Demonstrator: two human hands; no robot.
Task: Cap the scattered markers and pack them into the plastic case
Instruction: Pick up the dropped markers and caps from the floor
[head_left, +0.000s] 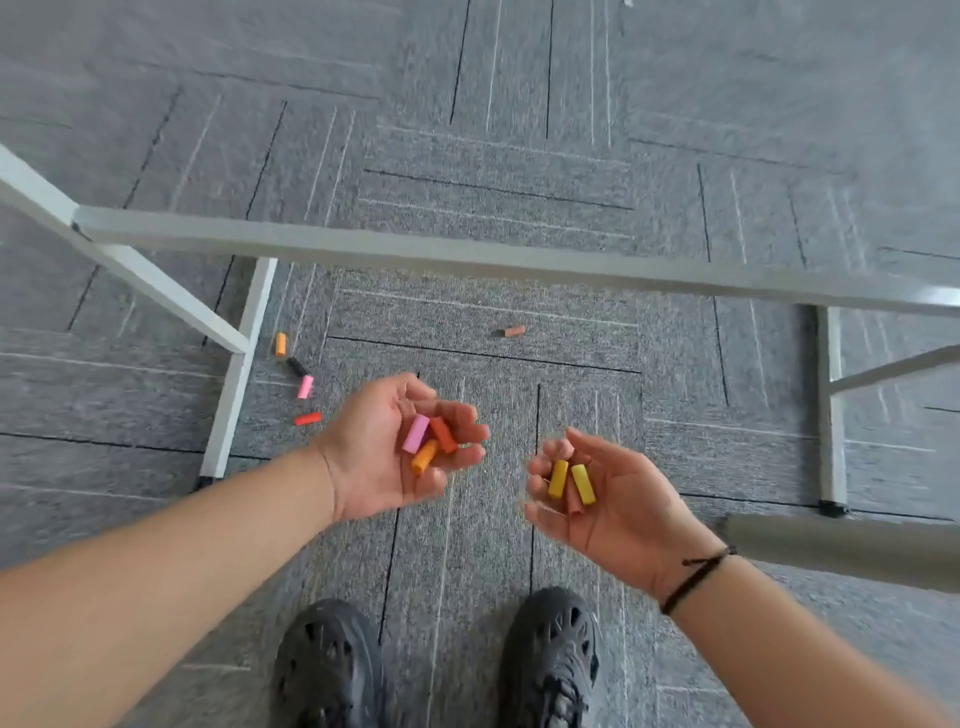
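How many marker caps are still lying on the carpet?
5: orange cap, black cap, pink cap and red cap by the left table leg, brownish cap farther out. Others may be hidden.

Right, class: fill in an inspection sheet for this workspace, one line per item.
Surface: grey patterned carpet floor.
Job's things: left hand cups a pink cap, a red-orange cap and an orange cap; right hand cups two yellow caps. Five loose caps on the carpet: orange, black, pink, red, brown. No case seen.
Clutter: nothing seen.
Hands: both palm-up, fingers curled.
Cables: nothing seen.
Surroundings: white metal table frame, black shoes.
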